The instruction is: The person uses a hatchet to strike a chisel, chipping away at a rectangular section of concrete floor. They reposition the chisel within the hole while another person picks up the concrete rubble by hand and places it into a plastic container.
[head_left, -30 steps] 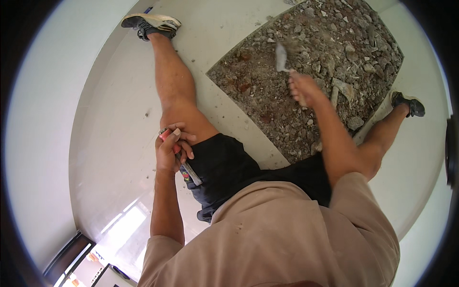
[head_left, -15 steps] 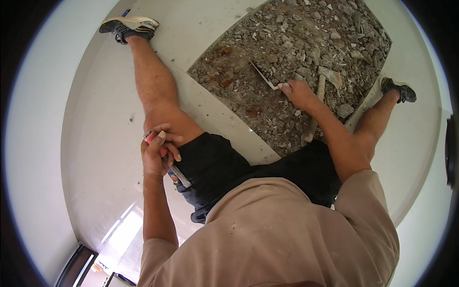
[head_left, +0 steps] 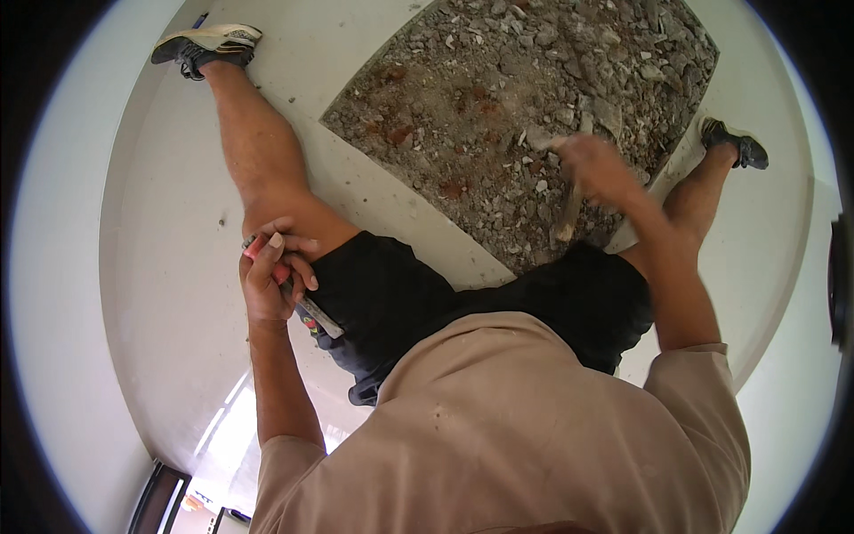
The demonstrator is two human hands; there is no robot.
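My left hand [head_left: 272,278] rests by my left thigh, its fingers curled around the red grip of a chisel [head_left: 320,319]. The metal shaft points down toward my shorts. Over the rubble patch [head_left: 427,116], my right hand [head_left: 605,171] is smeared by motion. It is closed on a trowel [head_left: 541,140], whose blade is blurred and only partly visible. Beneath that hand lies a hammer-like tool with a wooden handle [head_left: 567,218]. Its broad, dusty head [head_left: 608,117] sits among the broken chunks.
Pale glossy floor tiles [head_left: 178,222] surround the rubble, with a few crumbs scattered on them. My legs are spread either side, the left shoe [head_left: 209,49] near a white wall [head_left: 67,222]. A small blue object [head_left: 201,19] lies beyond that shoe. Dark-framed items [head_left: 160,498] stand at lower left.
My right hand has moved right, drawing the trowel back across the rubble toward the wooden-handled tool. The left hand keeps its hold on the chisel. The whole view has shifted slightly.
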